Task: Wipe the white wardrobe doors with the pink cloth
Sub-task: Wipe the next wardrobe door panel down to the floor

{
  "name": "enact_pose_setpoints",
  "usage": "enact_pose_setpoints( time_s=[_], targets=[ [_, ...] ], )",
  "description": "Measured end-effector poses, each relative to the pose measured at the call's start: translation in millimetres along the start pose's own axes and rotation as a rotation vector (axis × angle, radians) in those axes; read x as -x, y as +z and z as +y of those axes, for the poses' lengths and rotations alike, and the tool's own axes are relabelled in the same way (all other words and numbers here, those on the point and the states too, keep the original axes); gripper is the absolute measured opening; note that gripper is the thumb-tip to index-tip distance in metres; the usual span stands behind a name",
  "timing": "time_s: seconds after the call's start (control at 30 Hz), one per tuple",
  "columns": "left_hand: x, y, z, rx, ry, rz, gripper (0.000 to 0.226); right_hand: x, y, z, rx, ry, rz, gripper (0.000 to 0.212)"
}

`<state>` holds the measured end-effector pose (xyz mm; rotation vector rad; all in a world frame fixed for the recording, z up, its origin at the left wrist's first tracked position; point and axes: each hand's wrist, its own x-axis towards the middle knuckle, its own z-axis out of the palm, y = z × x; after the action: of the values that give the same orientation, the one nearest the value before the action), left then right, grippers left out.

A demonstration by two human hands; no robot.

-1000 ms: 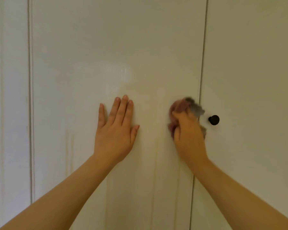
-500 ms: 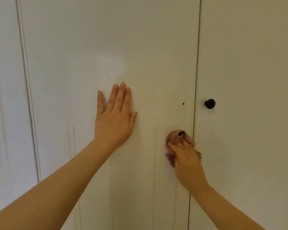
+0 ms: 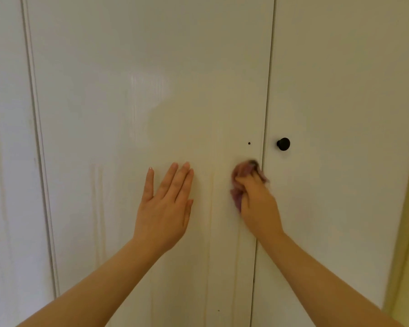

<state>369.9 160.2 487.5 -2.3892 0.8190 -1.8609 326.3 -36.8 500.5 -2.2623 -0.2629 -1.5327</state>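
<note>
Pink cloth (image 3: 240, 182) bunched under right hand (image 3: 257, 204), against door (image 3: 151, 79).

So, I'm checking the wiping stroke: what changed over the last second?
The right hand rubbed the pink cloth down from beside the black knob, then partway back up. The left hand slid lower on the door. Unchanged: grip on cloth, left hand flat, doors closed.

2 hands (image 3: 163, 208) (image 3: 261, 206), 1 cloth (image 3: 239, 177), 3 doors (image 3: 5, 138) (image 3: 151, 67) (image 3: 340, 67), 1 blk knob (image 3: 283, 144)
</note>
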Motion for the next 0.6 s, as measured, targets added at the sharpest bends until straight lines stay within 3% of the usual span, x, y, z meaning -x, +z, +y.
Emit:
enact_pose_setpoints(
  time_s=[0.1, 0.27, 0.47, 0.6],
  targets=[
    [-1.0, 1.8, 7.0, 0.01, -0.014, -0.018, 0.049, -34.8, -3.4, -4.7, 0.03, 0.029, 0.095, 0.027],
    [-0.1, 0.8, 10.0, 0.023, -0.036, -0.069, 0.052, 30.2, 14.4, 7.3, -0.001, 0.015, -0.03, 0.036],
    [-6.3, 4.3, 9.5, -0.041, -0.052, -0.121, 0.06, -43.4, -5.6, -10.2, 0.075, -0.033, 0.079, 0.026],
    [-2.6, 6.3, 5.5, -0.039, -0.022, -0.141, 0.061, 18.1, 20.4, -14.7, 0.089, -0.071, -0.015, 0.04]
  ],
)
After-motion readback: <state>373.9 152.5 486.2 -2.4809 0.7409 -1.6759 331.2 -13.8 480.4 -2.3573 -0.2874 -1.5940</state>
